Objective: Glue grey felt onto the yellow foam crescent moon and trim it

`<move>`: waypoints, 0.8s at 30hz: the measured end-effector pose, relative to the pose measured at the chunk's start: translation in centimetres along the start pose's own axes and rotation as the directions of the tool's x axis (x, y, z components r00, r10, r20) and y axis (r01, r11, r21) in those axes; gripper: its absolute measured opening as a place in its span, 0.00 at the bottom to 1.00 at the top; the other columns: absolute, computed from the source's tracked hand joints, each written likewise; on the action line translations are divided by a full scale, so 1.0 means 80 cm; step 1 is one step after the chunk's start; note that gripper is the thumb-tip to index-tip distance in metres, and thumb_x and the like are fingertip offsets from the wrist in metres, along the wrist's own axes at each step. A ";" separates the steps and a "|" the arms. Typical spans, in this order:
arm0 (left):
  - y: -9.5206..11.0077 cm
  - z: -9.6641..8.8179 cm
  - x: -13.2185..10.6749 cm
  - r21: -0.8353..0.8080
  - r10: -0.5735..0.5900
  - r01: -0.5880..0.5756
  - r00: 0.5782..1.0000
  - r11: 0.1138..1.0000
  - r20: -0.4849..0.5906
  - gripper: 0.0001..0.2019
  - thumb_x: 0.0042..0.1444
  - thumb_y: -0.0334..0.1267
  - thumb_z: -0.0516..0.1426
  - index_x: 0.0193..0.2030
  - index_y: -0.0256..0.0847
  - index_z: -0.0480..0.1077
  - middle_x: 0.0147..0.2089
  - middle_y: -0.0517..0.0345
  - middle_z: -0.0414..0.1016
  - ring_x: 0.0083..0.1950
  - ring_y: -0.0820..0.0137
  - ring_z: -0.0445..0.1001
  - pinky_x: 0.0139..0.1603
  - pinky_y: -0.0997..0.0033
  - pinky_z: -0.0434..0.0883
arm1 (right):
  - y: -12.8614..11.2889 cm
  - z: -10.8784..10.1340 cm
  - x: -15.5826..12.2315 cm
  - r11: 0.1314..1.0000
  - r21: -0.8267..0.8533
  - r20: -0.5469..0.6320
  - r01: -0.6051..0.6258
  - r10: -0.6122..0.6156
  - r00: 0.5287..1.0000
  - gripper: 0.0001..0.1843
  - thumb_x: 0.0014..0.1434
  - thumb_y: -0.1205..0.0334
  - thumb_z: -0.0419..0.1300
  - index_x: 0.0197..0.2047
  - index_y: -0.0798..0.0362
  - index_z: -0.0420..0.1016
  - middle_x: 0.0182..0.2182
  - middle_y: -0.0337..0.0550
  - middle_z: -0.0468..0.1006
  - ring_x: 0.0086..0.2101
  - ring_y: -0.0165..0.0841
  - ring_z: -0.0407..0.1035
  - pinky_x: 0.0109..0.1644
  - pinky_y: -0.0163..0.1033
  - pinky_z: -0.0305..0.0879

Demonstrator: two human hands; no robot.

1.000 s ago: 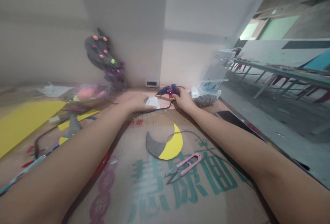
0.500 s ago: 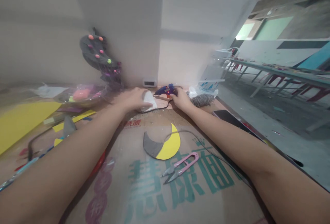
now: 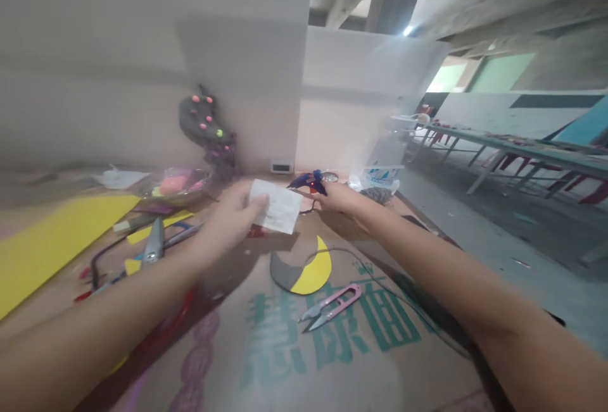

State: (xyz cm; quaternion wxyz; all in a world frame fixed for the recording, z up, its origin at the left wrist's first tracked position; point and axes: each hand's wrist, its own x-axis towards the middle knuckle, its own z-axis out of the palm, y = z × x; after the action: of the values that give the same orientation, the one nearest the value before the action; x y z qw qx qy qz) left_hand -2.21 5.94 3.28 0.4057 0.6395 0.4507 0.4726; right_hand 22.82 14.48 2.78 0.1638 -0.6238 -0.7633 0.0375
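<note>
My left hand (image 3: 232,212) is lifted above the cardboard and pinches a white rectangular sheet (image 3: 278,206) by its left edge. My right hand (image 3: 335,197) is closed around the handle of a blue glue gun (image 3: 308,181) at the far end of the table, with its dark cord (image 3: 342,244) trailing toward me. Below the sheet lies a grey and yellow crescent foam piece (image 3: 301,269). A pair of pink thread snips (image 3: 330,306) lies just in front of that crescent.
Brown cardboard with green printed characters (image 3: 332,342) covers the table. At the left are a yellow foam sheet (image 3: 52,241), pliers (image 3: 152,241) and coloured scraps. A dark felt shape with coloured dots (image 3: 204,124) leans on the wall. A phone (image 3: 418,222) lies by the right edge.
My left hand has picked the white sheet up from the table and raised it toward me. My right hand stays on the glue gun. The camera has tilted up slightly.
</note>
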 end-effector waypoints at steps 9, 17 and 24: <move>0.013 0.009 -0.053 -0.191 -0.005 0.001 1.000 0.982 -0.020 0.18 0.58 0.49 0.57 0.49 0.40 0.70 0.49 0.52 0.78 0.43 0.63 0.78 0.33 0.68 0.78 | -0.057 -0.046 -0.113 0.876 0.394 -0.101 0.278 -0.260 0.960 0.18 0.66 0.52 0.49 0.43 0.52 0.76 0.41 0.48 0.79 0.43 0.38 0.73 0.48 0.42 0.67; 0.031 0.032 -0.082 -0.228 -0.083 0.099 0.993 0.969 0.081 0.11 0.58 0.48 0.57 0.41 0.45 0.72 0.38 0.58 0.78 0.34 0.68 0.77 0.31 0.70 0.77 | -0.079 -0.039 -0.153 0.528 0.846 0.033 0.073 -0.188 0.982 0.14 0.54 0.50 0.63 0.35 0.51 0.69 0.26 0.35 0.70 0.22 0.26 0.65 0.25 0.32 0.64; 0.026 0.010 -0.060 -0.194 0.003 -0.007 1.000 0.981 -0.023 0.15 0.55 0.48 0.59 0.46 0.44 0.73 0.44 0.56 0.79 0.40 0.63 0.78 0.31 0.68 0.78 | -0.076 -0.048 -0.153 0.551 0.833 0.188 0.048 -0.363 0.913 0.12 0.60 0.52 0.56 0.37 0.53 0.70 0.27 0.39 0.74 0.28 0.29 0.71 0.34 0.36 0.69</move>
State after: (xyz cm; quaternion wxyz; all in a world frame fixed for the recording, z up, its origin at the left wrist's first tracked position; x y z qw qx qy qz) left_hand -1.70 0.70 3.93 0.4597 0.5928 0.4055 0.5224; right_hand 20.29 0.74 5.50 0.3010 -0.3666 -0.7442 0.4702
